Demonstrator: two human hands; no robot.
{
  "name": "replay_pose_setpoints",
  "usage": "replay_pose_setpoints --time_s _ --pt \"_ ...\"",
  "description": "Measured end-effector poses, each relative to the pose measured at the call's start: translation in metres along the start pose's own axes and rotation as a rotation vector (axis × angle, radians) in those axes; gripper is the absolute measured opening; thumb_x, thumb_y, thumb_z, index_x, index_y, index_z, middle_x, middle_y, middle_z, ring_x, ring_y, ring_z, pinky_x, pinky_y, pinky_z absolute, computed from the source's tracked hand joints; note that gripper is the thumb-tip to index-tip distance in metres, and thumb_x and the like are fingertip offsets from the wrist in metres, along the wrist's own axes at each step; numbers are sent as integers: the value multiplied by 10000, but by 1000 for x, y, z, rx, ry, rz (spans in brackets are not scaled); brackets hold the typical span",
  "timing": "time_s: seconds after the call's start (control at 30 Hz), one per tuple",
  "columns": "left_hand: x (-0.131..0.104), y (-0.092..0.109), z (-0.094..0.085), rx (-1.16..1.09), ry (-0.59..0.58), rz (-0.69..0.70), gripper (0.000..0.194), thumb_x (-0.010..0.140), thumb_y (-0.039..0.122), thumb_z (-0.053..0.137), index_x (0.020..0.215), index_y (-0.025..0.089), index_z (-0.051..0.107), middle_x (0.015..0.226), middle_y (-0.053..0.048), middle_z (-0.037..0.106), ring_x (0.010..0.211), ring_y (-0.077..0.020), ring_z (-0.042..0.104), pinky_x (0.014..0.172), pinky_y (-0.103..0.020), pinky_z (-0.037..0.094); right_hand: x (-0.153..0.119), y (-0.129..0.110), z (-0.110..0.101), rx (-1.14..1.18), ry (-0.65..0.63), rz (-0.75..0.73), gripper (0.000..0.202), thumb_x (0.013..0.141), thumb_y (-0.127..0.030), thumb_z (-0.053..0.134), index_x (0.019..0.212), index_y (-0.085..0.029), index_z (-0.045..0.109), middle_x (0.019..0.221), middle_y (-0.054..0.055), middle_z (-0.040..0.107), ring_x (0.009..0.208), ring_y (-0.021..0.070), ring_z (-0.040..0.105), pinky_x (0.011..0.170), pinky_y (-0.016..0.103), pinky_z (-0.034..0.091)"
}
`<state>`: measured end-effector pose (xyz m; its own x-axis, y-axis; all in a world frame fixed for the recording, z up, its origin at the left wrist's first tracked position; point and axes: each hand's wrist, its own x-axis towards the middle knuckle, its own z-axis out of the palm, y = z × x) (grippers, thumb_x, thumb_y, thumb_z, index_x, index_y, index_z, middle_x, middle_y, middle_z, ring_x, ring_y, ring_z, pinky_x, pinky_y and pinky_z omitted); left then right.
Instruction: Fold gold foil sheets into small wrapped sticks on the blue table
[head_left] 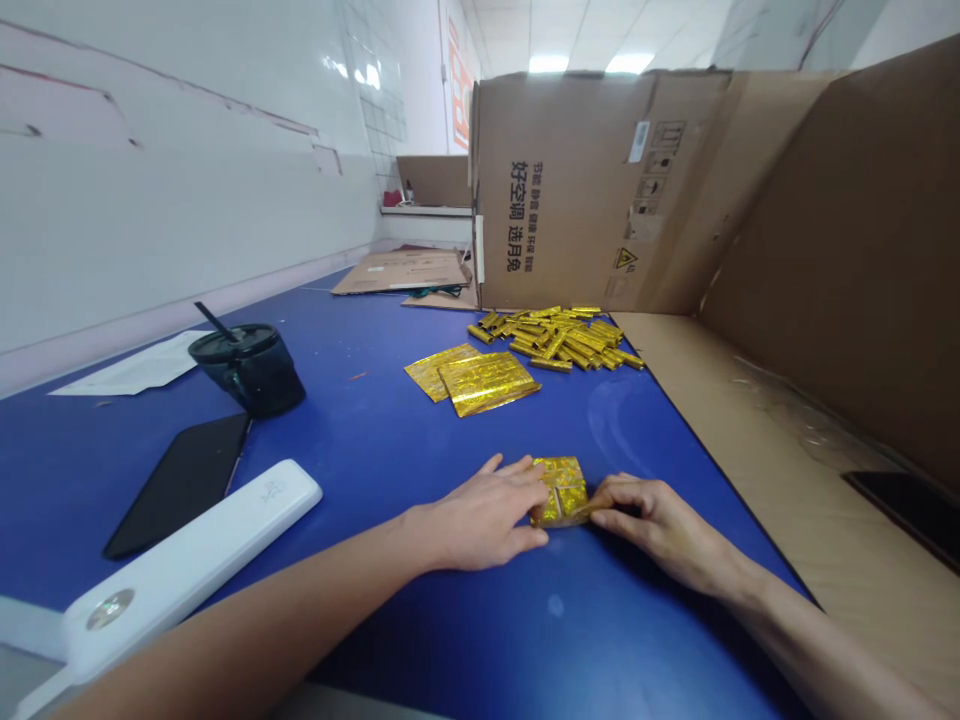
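Large dark characters, 好空调 选月兔, run down the side of the cardboard box (pixel 585 190); a smaller line beside them shows 节能 静音 健康 环保, its last word too small to be sure of. Toward the right of that side, handling signs (pixel 651 188) include upward arrows and an umbrella, with a yellow warning triangle (pixel 626 259) lower down. Print on the white label (pixel 639 142), the mark on the white device (pixel 195 560) and the orange wall sign (pixel 459 85) cannot be read.
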<state>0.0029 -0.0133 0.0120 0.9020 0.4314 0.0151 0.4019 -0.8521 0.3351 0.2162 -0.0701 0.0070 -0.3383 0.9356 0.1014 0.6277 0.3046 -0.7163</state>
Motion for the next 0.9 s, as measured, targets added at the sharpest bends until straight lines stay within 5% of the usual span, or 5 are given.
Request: replay_pose_setpoints --time_s 0.27,0.57,0.9 --pt "7 3 8 -37 57 -98 276 858 260 350 1091 203 485 1259 -62 426 1220 -227 269 965 -501 183 5 5 6 26 44 150 171 765 -270 475 666 -166 569 622 -15 542 590 121 483 563 226 374" --pt "12 5 14 -26 154 -178 289 858 303 337 936 175 584 1207 -72 482 1176 -208 351 964 -449 213 9 8 10 47 101 204 141 718 -221 516 853 -183 504 589 -43 540 533 107 473 485 207 346" --pt "14 3 20 -71 193 -198 235 836 304 406 957 196 576 1183 -47 506 1169 -209 361 962 -463 208 9 7 7 144 37 250 109 697 -263 535 671 -158 522 576 -35 499 523 93 413 478 207 330"
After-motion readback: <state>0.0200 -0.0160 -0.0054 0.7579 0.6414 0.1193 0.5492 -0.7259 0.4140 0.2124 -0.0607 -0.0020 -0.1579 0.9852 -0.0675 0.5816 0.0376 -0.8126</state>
